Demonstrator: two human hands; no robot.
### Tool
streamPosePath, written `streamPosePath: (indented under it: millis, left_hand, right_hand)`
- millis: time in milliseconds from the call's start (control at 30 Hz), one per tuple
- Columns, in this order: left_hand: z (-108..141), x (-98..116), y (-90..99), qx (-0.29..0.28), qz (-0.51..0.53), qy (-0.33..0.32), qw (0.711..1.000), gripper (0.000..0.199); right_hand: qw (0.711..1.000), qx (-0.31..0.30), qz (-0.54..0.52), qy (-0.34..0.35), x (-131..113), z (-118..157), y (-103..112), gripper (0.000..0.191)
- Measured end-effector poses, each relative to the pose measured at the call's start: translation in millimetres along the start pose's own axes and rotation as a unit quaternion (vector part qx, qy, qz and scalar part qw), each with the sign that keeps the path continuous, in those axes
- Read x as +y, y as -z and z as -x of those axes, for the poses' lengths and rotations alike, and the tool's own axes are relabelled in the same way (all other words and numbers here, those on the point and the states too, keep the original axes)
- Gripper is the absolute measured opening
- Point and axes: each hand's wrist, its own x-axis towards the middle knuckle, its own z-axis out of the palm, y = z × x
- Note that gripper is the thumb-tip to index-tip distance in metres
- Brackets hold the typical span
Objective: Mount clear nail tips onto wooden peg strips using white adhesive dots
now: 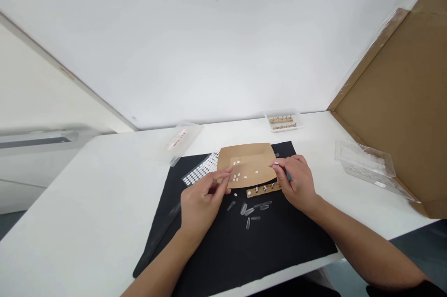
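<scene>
My left hand [202, 201] is closed in a pinch over the left edge of a brown paper tray [247, 151]; anything between its fingertips is too small to make out. At the tray's right edge, my right hand [296, 180] pinches a small white piece [276, 163]. Several white oval tabs [245, 177] lie scattered in the tray. Just in front of it is a wooden strip [264, 189] with small metal stands, its right end hidden by my right hand. Clear false nail tips [249, 212] lie loose on the black cloth [251, 250].
A sheet of white oval tabs [200, 170] lies left of the tray. Behind are a translucent lid [184, 141] and a clear box [283, 120] holding more strips with stands. On the right, another clear box [366, 159] stands by a cardboard panel [401, 101].
</scene>
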Motion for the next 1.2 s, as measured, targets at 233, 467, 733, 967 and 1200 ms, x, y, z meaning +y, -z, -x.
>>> streamPosePath:
  millis: [233, 467, 733, 967, 1200]
  left_hand:
    - [-3, 2, 2.2, 0.021, -0.012, 0.034, 0.999, 0.021]
    - [-1, 6, 2.2, -0.046, 0.036, -0.045, 0.997, 0.012]
    - [5, 17, -0.9, -0.151, 0.184, -0.129, 0.963, 0.021]
    - [12, 16, -2.6, -0.179, 0.229, -0.124, 0.949, 0.028]
    - [11, 19, -2.6, -0.171, 0.235, -0.144, 0.946, 0.023]
  right_hand:
    - [1.000, -0.001, -0.007, 0.007, 1, 1, 0, 0.012]
    - [0.999, -0.033, -0.024, 0.035, -4, -1, 0, 0.014]
    - [0.988, -0.092, -0.034, 0.120, -7, 1, -3, 0.014]
    - [0.976, -0.108, -0.040, 0.187, -11, 4, -5, 0.010]
    - [0.969, -0.133, -0.012, 0.206, -10, 6, -4, 0.011]
